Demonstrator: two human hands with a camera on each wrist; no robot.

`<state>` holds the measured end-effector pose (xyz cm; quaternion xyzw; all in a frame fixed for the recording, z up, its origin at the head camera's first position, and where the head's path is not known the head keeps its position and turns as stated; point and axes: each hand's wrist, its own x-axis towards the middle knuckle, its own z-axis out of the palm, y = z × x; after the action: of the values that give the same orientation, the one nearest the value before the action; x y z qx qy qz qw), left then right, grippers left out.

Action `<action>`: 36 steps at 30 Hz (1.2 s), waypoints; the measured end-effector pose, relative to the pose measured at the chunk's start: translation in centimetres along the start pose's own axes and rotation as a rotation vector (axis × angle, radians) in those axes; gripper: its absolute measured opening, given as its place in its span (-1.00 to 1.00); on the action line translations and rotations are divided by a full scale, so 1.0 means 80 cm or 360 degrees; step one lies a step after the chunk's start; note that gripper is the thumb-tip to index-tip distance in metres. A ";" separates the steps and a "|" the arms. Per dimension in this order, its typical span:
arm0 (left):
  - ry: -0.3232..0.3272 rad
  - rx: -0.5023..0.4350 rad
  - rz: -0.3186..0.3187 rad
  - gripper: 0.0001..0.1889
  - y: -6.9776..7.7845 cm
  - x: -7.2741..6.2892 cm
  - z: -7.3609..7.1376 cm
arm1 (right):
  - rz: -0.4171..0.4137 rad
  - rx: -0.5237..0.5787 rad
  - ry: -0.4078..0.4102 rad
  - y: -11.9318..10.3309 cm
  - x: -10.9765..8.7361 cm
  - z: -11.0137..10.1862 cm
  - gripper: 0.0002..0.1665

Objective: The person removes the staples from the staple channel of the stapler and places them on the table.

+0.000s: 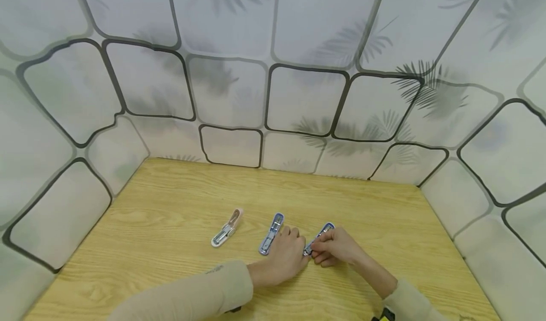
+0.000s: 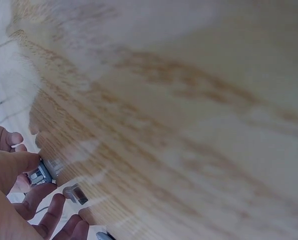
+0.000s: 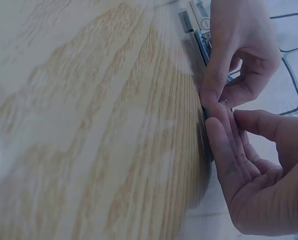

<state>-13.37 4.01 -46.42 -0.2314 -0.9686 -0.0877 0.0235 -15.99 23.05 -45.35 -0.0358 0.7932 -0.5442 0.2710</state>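
A small blue stapler point(image 1: 319, 236), opened out long with its metal inside showing, lies at the right of the row, partly covered by fingers. My left hand point(image 1: 286, 258) pinches its near end between thumb and forefinger; in the left wrist view its metal end point(image 2: 40, 173) shows between them. My right hand point(image 1: 334, 247) holds the same stapler from the right, thumb and fingertips bent in close to the left fingertips. A tiny silver piece point(image 3: 222, 102) shows between the hands in the right wrist view. A second blue stapler point(image 1: 271, 234) lies opened just left of my left hand.
Further left lies a pink and white stapler point(image 1: 227, 227), also opened out. All rest on a wood-grain table point(image 1: 183, 188). Patterned pale fabric walls point(image 1: 230, 145) rise at the back and both sides.
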 end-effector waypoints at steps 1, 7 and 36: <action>-0.0009 -0.0005 0.0000 -0.66 0.000 0.000 0.000 | 0.0002 0.0011 -0.0007 0.000 0.000 0.000 -0.73; 0.0004 0.0010 0.0001 -0.65 0.002 0.001 -0.001 | -0.0015 0.0023 -0.0012 0.003 -0.002 -0.006 -0.70; 0.0092 -0.0009 -0.0003 -0.65 0.001 -0.001 0.003 | -0.0021 0.0010 -0.0139 0.024 -0.027 -0.036 -0.68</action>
<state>-13.24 4.08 -46.62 -0.2278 -0.9675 -0.0972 0.0508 -15.04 26.99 -45.45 -0.0640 0.7786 -0.5463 0.3019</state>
